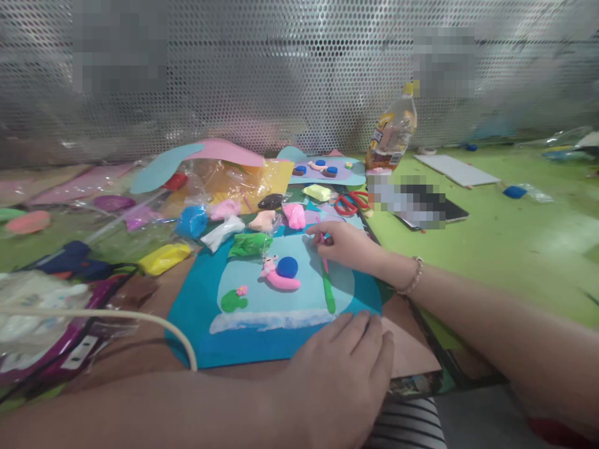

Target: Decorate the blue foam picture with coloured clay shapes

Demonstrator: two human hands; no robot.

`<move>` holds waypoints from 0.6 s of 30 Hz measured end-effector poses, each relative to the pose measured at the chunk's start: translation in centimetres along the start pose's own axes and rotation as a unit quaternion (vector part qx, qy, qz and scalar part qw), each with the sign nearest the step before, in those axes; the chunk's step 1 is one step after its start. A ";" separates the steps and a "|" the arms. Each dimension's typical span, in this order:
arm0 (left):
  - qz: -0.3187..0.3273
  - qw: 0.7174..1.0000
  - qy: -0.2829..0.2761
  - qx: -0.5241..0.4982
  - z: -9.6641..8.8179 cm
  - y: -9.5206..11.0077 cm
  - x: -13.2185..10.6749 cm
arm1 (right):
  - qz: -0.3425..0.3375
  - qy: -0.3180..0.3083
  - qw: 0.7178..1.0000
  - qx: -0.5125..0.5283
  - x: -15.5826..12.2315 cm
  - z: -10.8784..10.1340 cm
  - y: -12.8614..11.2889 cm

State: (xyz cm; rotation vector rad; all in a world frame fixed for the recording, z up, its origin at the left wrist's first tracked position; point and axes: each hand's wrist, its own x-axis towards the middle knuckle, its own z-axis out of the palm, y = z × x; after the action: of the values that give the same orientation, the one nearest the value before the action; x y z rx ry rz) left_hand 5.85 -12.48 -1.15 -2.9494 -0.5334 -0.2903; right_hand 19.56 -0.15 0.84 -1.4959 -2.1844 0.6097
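Note:
A blue card picture (196, 324) with a light blue panel lies in front of me. On it sit a pink clay snail with a blue shell (282, 272), a green lily pad with a pink flower (234, 300) and a long green clay stem (329, 293). My right hand (344, 245) pinches a thin pink tool (323, 252) at the top of the stem. My left hand (341, 380) lies flat, fingers out, pressing the picture's lower right corner.
Bagged clay lumps in blue (191, 222), yellow (163, 258), green (250, 244), pink (294, 215) and white lie behind the picture. Red scissors (350, 202), a plastic bottle (392, 132), a second clay picture (325, 169) and a glue gun (75, 262) are nearby. A perforated metal wall stands behind.

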 end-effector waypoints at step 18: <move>0.006 1.000 0.004 0.001 0.1 0.0 0.0 | 0.035 -0.012 0.993 0.114 0.4 -0.1 0.7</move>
State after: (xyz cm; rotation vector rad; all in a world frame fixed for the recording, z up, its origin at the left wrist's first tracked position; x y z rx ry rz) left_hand 5.91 -12.48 -1.22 -2.9478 -0.5158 -0.2997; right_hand 20.03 0.46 0.58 -1.4555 -2.0089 0.8732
